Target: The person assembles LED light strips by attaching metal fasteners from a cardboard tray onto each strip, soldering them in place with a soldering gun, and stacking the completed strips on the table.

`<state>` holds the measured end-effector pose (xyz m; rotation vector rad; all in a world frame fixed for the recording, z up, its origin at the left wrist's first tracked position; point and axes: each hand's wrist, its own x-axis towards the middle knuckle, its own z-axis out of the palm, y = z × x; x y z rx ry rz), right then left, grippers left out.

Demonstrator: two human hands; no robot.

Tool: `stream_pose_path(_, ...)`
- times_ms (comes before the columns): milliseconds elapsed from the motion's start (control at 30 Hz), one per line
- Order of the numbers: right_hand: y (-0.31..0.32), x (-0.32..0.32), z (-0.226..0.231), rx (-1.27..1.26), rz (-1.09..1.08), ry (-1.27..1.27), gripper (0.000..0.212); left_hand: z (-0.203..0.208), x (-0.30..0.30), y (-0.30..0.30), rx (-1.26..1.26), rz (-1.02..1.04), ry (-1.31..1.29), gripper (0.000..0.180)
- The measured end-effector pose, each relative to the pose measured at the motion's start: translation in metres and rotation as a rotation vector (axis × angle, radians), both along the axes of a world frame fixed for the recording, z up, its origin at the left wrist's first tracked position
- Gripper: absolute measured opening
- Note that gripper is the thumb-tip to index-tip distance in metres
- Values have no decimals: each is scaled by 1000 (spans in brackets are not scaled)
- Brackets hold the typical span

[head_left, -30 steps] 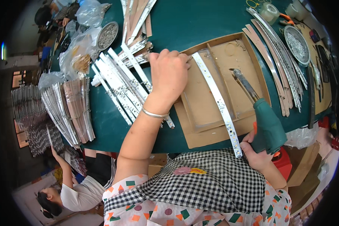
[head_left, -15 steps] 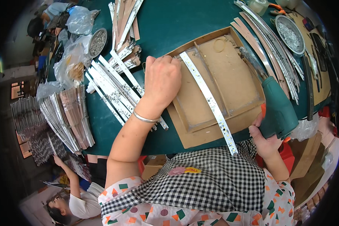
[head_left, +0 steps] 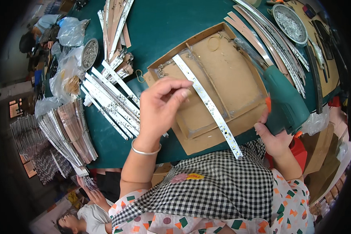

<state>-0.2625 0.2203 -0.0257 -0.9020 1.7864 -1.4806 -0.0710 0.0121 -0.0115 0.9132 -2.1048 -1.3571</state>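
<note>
Mainly, a green table [head_left: 160,23] takes the biggest place before me, and all my work lies on it. At its near side is a shallow cardboard tray [head_left: 238,74], turned a little askew and divided into two compartments, and from below it a flat cardboard sheet [head_left: 195,144] comes out toward me. To the left of the tray there is a loose pile of white strips [head_left: 113,105], and to the right, beyond the tray, a row of long curved strips [head_left: 277,50], some silver and some brown. Smaller than these is the green gun-shaped tool [head_left: 284,97], whose body is just beside the right wall of the tray; my right hand [head_left: 277,144] grasps it by the handle, with the thumb on the near side. One white strip with small components [head_left: 208,103] is placed slantwise over the left compartment, and its near end passes out beyond the near wall of the tray. My left hand [head_left: 160,105] is at the left side of this strip, forefinger and thumb stretched out with a small gap between; the forefinger tip meets the strip's edge in my view, but I cannot tell if it really touches, nor if something tiny is pinched there. On my left wrist sits a silver bangle [head_left: 146,152]. Thinnest of all, a rubber band [head_left: 209,47] lies in the far part of the right compartment
</note>
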Motion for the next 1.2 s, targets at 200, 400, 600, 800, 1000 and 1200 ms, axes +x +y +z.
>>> stream_pose_path(200,-26,7,2,-45,159,-78,47,7,-9,39,718,34,370,19)
stream_pose_path(400,-51,17,4,-200,277,-199,27,1,-12,53,802,-67,462,11)
stream_pose_path(600,-41,19,4,-149,77,-356,29,-18,3,35,81,46,-53,8)
stream_pose_path(800,-31,8,2,-193,82,-237,30,-20,-6,36,-248,52,-186,7)
stream_pose_path(1000,-23,3,1,-120,162,-131,52,-23,-7,34,-361,17,-179,9)
stream_pose_path(1200,-22,5,7,-164,76,-240,32,-28,-7,35,-448,0,-126,12)
